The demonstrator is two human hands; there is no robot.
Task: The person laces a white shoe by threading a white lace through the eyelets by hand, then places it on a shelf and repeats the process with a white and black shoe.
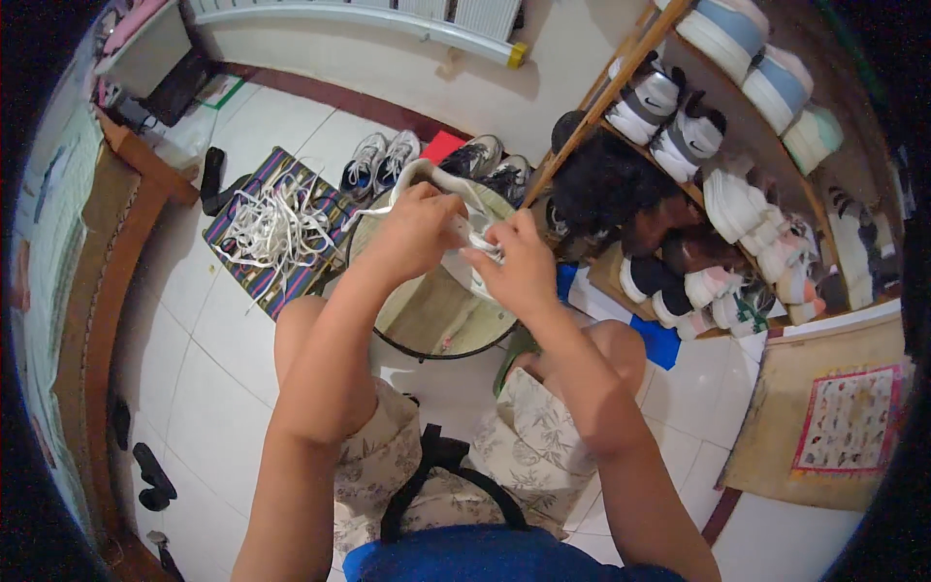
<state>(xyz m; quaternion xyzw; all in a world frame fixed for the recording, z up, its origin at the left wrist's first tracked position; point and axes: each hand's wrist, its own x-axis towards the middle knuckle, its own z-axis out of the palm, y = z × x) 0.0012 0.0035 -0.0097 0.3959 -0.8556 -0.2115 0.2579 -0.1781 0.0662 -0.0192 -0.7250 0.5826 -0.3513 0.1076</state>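
Note:
A white shoe [416, 173] rests on a round stool [418, 316], in front of my knees. Its opening is on the far side, and my hands cover much of its middle. My left hand [422, 233] is bent over the shoe with its fingertips closed on white shoelace at the eyelets. From the other side my right hand [522, 262] pinches the lace between thumb and fingers, close to the left fingertips. A loose white lace end [369, 212] sticks out left of my left hand. Exactly which strand each hand grips is partly hidden.
A tangled pile of white shoelaces [280, 229] lies on a striped woven mat [218, 233] at left. Sneakers [364, 164] line the wall beyond the stool. A wooden shoe rack [611, 94] full of shoes stands at right. Black objects [153, 476] lie on the tiled floor.

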